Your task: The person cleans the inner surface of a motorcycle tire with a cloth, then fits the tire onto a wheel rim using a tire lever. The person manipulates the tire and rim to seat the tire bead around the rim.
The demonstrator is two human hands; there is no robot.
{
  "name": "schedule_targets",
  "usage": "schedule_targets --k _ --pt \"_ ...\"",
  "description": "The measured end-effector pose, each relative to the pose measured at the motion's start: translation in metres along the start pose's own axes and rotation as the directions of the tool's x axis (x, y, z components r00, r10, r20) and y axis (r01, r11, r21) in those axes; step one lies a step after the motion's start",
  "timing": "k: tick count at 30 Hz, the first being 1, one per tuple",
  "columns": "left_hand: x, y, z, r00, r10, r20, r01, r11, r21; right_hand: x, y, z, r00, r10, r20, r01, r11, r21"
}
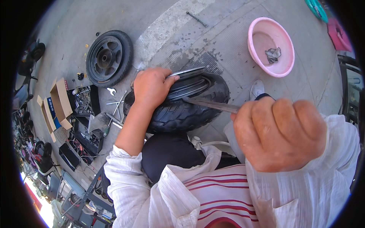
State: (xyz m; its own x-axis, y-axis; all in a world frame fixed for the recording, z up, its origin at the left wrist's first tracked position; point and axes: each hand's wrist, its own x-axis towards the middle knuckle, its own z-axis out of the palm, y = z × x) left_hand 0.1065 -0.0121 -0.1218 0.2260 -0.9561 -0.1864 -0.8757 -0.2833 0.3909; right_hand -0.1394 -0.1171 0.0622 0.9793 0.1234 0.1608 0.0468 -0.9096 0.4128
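A black scooter tyre (173, 118) with chunky tread stands in front of my knees, with a dark metal wheel rim (187, 86) sitting tilted partly inside it. My left hand (153, 86) is closed on the rim's left side, the thumb lying along its edge. In the fist of my right hand (280, 133) is a flat metal tyre lever (213, 104). Its far tip reaches between the tyre's bead and the rim. The lever's near end is hidden inside my fingers.
Another wheel with its tyre (104, 59) lies on the ground at far left. Below it are an opened cardboard box (59, 100), a spanner (111, 91) and trays of small parts (85, 99). A pink basin (251, 41) with a grey rag stands at far right, an axle bolt (197, 19) beyond.
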Motion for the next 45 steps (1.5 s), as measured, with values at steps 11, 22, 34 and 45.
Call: schedule_targets --k 11,22,34,45 --pt "0.003 0.009 0.001 0.999 -0.033 -0.025 0.033 0.999 -0.026 0.015 -0.041 0.035 0.999 -0.047 0.015 0.047 0.999 -0.024" --pt "-0.003 -0.001 0.007 0.997 0.041 -0.068 -0.044 0.998 -0.035 0.049 0.028 0.011 0.947 -0.316 -0.060 0.320 0.944 0.081" --pt "-0.053 -0.018 -0.027 0.991 0.126 0.038 -0.116 0.972 -0.203 0.088 0.038 0.057 0.975 -0.195 0.103 0.177 0.971 0.162" --pt "-0.062 -0.013 -0.024 0.998 0.043 -0.042 -0.050 0.980 -0.192 0.146 0.040 0.180 0.966 -0.046 0.255 -0.008 0.978 0.209"
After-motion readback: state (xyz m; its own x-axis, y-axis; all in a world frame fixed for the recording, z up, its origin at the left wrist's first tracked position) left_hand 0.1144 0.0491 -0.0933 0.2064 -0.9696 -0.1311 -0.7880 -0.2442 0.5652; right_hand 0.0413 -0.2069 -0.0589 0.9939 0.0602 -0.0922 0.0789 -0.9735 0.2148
